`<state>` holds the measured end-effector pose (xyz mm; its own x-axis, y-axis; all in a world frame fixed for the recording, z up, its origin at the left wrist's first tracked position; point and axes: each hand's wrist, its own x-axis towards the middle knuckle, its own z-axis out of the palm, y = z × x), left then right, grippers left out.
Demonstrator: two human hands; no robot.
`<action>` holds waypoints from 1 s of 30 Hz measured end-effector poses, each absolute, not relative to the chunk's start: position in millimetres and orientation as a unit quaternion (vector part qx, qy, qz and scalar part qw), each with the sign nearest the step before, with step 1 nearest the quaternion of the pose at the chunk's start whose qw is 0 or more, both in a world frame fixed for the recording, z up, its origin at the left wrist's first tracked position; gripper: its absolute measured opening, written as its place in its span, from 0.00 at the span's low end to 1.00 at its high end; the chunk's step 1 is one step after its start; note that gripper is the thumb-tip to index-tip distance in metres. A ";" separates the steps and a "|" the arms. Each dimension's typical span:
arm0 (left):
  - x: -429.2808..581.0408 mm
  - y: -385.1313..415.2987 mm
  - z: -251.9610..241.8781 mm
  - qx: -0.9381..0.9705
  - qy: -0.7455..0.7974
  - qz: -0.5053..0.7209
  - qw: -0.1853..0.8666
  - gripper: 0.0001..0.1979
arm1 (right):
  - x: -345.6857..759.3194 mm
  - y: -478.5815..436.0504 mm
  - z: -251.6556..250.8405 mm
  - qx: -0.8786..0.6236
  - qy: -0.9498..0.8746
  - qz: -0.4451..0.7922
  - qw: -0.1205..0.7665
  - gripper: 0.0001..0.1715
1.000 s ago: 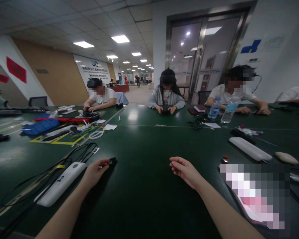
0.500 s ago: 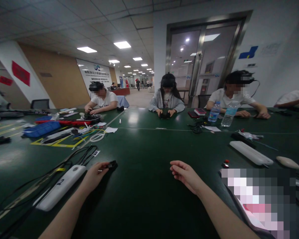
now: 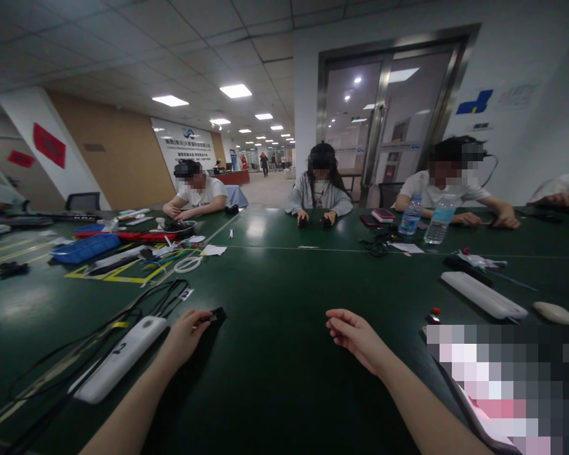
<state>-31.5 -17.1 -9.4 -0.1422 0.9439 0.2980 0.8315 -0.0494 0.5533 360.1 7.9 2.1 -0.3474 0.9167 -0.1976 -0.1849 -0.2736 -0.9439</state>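
Parted far pieces (image 3: pixel 326 224); object (image 3: pixel 217 314) in left grip (image 3: pixel 188 332)

At the lower left of the frame we read a black "2" on the long white plastic power strip (image 3: pixel 126 357), and another "2" on the small white tag (image 3: pixel 186 294) above it. The white rectangular wall sign (image 3: pixel 175 140), upper left, bears Chinese lettering too small for us to read surely.

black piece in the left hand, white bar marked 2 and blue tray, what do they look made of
Black piece: probably plastic, dark with faint shine; too small to be sure. White bar: likely smooth hard plastic, rounded edges. Blue tray: likely plastic, evenly coloured.
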 end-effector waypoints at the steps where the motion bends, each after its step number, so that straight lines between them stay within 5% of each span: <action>1: -31.1 -16.8 -9.5 0.652 0.684 0.319 0.081 0.15 | 360.2 8.4 1.2 -0.406 -0.451 0.686 0.401 0.15; 12: -35.6 -18.7 -16.9 0.661 0.652 0.340 0.148 0.16 | 360.0 9.4 1.7 -0.416 -0.442 0.688 0.397 0.15; 30: -30.0 -18.1 -12.7 0.619 0.720 0.308 0.069 0.14 | 360.5 9.8 3.5 -0.428 -0.439 0.687 0.389 0.14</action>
